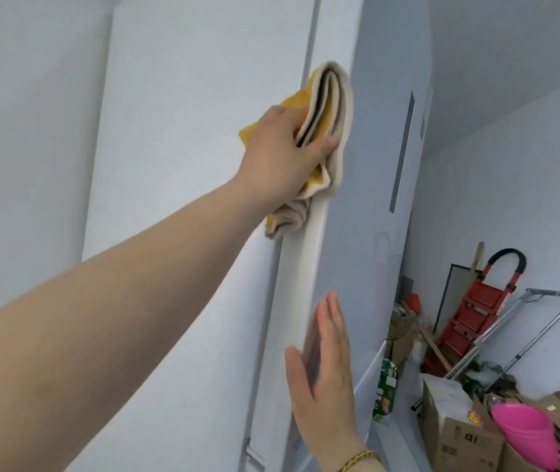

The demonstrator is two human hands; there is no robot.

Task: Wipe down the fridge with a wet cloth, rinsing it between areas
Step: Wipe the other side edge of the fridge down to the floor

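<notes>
Nearest: bare left forearm [118, 318], stretched up from lower left. Left hand [278, 155] gripping folded yellow-and-beige cloth [329, 107], thumb curled over its folds, pressing it against upper vertical edge of tall white fridge [367, 185], where side panel meets front. Loose end of cloth hanging below wrist. Lower on same edge, right hand [326, 366] laid flat, fingers straight and together, thumb spread, holding nothing; woven yellow bracelet [360, 458] at wrist. Well apart at lower right, by wall: red folding step ladder [469, 321], brown cardboard boxes [452, 434], nested pink plastic pots [524, 434].
</notes>
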